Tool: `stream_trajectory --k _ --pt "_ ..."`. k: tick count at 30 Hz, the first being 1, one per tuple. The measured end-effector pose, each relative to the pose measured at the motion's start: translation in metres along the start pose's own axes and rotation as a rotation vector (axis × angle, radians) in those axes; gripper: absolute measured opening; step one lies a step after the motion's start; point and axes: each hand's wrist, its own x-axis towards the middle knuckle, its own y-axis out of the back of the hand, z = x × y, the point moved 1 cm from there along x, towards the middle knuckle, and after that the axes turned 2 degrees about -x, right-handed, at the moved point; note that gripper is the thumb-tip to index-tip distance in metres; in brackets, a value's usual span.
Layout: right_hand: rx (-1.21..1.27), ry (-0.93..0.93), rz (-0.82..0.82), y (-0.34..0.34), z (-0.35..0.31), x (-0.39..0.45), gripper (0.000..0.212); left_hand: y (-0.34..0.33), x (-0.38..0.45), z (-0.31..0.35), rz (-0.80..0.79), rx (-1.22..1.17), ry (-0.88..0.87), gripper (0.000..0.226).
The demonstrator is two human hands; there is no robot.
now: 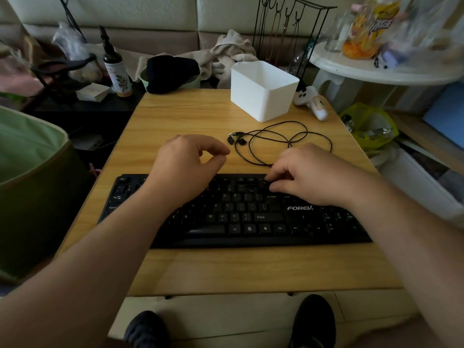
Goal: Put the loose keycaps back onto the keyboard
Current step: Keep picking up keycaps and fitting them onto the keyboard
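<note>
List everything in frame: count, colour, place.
keyboard: 1, black, near half of table
keycaps: 2, black, loose on table beyond keyboard, beside cable
cable: 1, black, coiled behind keyboard
box: 1, white, far side of table
table: 1, light wood
controller: 1, white, far right table edge
bottle: 1, dark with white label, off table, far left
round table: 1, white, far right
snack bag: 1, yellow, on round table
shoes: 2, dark, below table
left hand: thumb and forefinger together; contents unclear
right hand: fingertips on keyboard's top rows
</note>
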Motion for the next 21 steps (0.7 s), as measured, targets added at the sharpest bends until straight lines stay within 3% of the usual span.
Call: stream_trajectory --k 5,13,21 --pt "-0.102 0.017 -0.017 -0.002 -0.009 -0.001 0.021 -0.008 -0.003 0.005 -0.071 0.020 -0.007 0.013" --pt "-0.225 0.007 0.031 -0.006 -0.025 0.000 0.021 -0.033 -0.019 0.022 -0.223 0.131 -0.183 0.028" --pt "-0.091 0.004 0.112 -0.012 -0.019 -0.004 0.016 -0.035 -0.021 0.021 -0.260 0.203 -0.170 0.032"
